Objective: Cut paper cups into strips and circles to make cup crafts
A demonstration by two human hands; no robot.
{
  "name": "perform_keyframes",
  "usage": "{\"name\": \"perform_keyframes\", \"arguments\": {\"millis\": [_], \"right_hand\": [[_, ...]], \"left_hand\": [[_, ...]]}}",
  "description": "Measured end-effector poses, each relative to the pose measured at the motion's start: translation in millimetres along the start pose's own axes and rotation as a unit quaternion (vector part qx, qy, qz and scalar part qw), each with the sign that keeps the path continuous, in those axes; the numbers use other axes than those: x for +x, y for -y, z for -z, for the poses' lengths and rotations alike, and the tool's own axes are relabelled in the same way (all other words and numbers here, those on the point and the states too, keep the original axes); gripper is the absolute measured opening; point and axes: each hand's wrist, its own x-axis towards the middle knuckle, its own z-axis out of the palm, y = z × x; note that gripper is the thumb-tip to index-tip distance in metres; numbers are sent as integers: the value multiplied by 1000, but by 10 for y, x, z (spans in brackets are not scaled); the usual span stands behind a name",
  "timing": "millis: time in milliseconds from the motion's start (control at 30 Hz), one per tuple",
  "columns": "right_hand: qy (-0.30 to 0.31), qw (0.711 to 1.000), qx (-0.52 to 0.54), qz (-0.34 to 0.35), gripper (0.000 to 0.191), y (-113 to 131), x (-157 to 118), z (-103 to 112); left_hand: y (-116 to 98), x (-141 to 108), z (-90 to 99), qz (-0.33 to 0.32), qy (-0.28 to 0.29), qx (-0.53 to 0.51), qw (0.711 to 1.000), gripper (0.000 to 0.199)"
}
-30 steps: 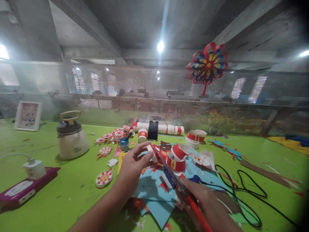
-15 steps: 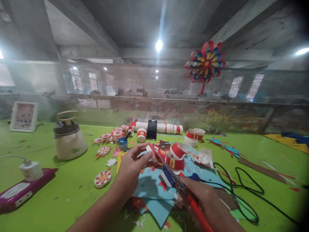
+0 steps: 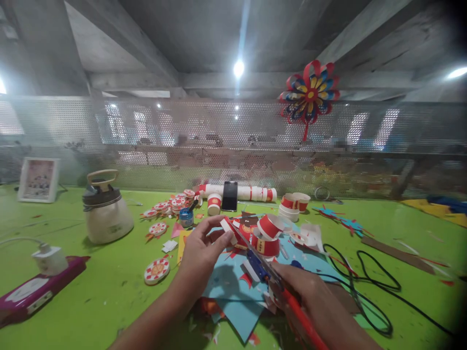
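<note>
My left hand point(image 3: 199, 257) pinches a red and white piece of paper cup point(image 3: 226, 226) between thumb and fingers. In my right hand point(image 3: 314, 294) are red-handled scissors point(image 3: 299, 313), their blades pointing up and left to the piece; whether the blades touch it, I cannot tell. Below the blades lies a blue glue gun point(image 3: 258, 268), partly hidden by the scissors. Just behind are red and white cut cups point(image 3: 270, 227), one resting on another. Blue paper point(image 3: 233, 279) with red and white scraps lies under my hands.
A phone point(image 3: 229, 196) leans on a long tube of stacked cups point(image 3: 251, 193). Decorated round discs point(image 3: 156, 270), a paint jar point(image 3: 186, 218) and a jug point(image 3: 108, 218) stand left. A purple power strip point(image 3: 40, 294) lies nearer. At right a black cord point(image 3: 365, 279) loops over the green table.
Hardly anything differs. The view has shifted slightly, and both hands keep nearly the same place on the cup piece and the scissors.
</note>
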Motion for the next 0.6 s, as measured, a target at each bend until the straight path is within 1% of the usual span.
{"name": "perform_keyframes", "arguments": {"millis": [100, 267, 433, 600], "right_hand": [[-6, 1000, -1, -8, 29, 2, -10, -17], [1, 999, 32, -9, 38, 34, -2, -32], [-5, 999, 46, -13, 32, 75, -13, -27], [6, 999, 26, -22, 20, 53, -8, -17]], "left_hand": [[25, -5, 1, -4, -4, -11, 1000, 33], [39, -21, 8, -16, -3, -27, 999, 30], [17, -22, 3, -14, -6, -22, 1000, 30], [-27, -11, 3, -12, -32, 10, 999, 35]]}}
